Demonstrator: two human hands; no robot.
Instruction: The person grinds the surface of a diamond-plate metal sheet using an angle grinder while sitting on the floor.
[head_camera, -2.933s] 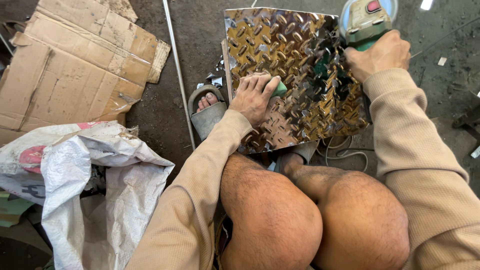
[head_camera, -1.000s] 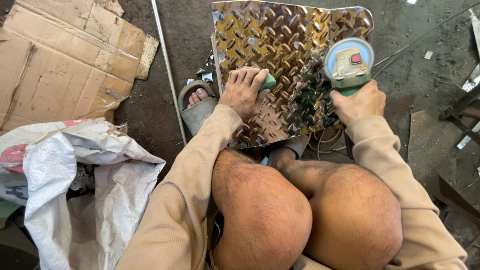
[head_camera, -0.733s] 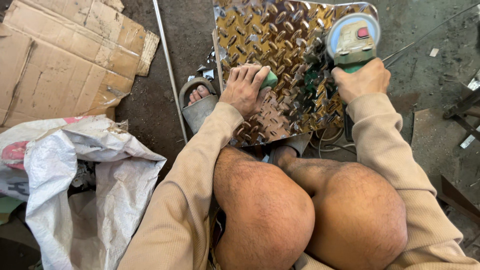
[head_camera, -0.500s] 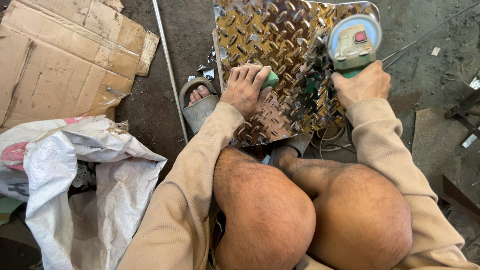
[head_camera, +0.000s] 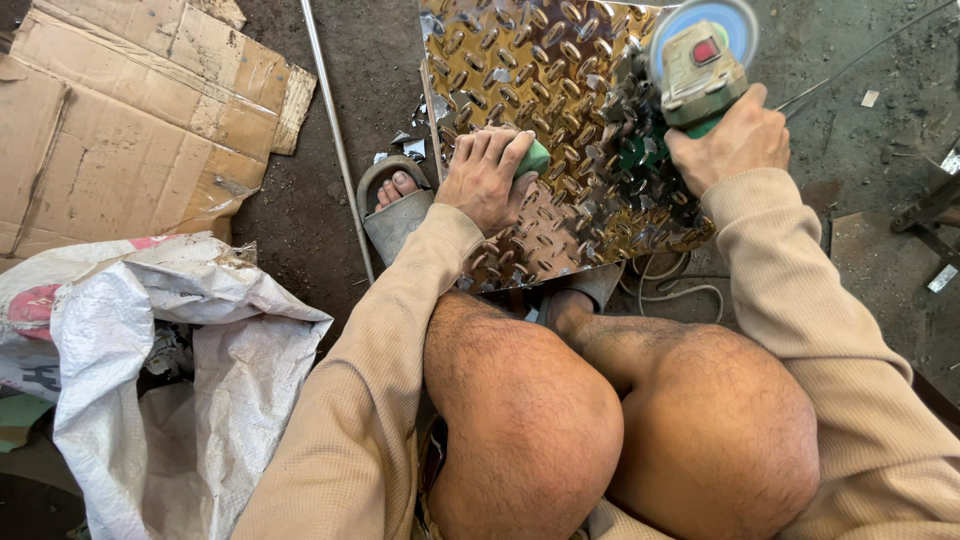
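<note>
Two bare knees fill the near foreground, with a white woven sack slumped on the floor to the left. Beyond them the left hand presses flat on a shiny checker-plate sheet, fingers curled over a green handle. The right hand grips an angle grinder held above the sheet's right edge. A sandalled foot rests beside the sheet; flattened cardboard lies farther left.

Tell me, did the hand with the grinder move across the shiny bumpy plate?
Yes. The right hand with the angle grinder slid down the diamond plate toward the knees, then back up to its top right corner.
</note>
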